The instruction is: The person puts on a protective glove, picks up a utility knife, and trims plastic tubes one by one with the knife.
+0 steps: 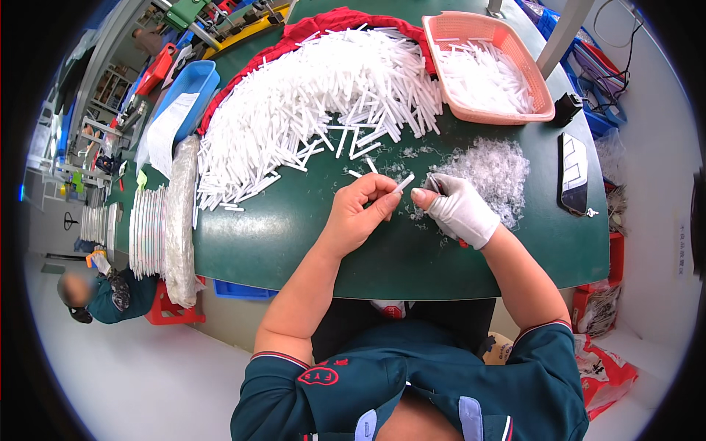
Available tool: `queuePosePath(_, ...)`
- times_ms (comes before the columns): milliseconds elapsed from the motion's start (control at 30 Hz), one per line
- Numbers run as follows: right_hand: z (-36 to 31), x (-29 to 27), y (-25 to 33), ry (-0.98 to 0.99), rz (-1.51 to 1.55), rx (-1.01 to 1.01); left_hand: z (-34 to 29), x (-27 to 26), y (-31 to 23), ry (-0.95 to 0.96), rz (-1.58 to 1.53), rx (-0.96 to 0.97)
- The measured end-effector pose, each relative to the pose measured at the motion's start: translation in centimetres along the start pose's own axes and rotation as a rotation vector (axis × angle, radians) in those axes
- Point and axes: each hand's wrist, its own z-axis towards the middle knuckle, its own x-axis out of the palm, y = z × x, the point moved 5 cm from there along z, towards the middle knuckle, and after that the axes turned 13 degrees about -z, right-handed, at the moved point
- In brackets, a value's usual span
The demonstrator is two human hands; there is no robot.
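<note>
My bare left hand (354, 213) pinches a short white plastic tube (404, 184) between thumb and forefinger, its end pointing toward my right hand. In a white glove that leaves the thumb bare, my right hand (465, 214) is closed on a small tool (435, 184) with a dark metal tip; a bit of red shows at the lower side of the fist. Most of the tool is hidden. Beyond the right hand lies a heap of clear plastic shavings (504, 169). A large pile of white tubes (323, 95) spreads over a red cloth (323, 20) ahead of my left hand.
A pink basket (543, 92) holding more tubes stands at the far right of the green table (257, 246). A phone (572, 173) and a small black object (566, 109) lie to the right. Wrapped stacks (180, 228) and a blue tray (209, 79) line the left; a seated person (121, 298) is beyond.
</note>
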Motion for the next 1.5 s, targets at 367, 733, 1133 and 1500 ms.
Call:
queuePosePath(367, 0.3, 0.5, -0.5, -0.014, -0.022, 0.031, -0.4, 0.7, -0.4, -0.008, -0.156, -0.03)
queuePosePath(733, -0.5, 0.8, 0.8, -0.377, -0.287, -0.258, -0.3, 1.1, 0.0, -0.067, -0.141, 0.07)
queuePosePath(1133, -0.1, 1.2, 0.6, -0.407, -0.355, -0.248, -0.3, 0.9, 0.7, -0.218, -0.278, -0.057)
queuePosePath(1500, 0.0, 1.2, 0.6, -0.212, -0.033, -0.126, -0.4, 0.1, 1.1, -0.199, -0.507, -0.207)
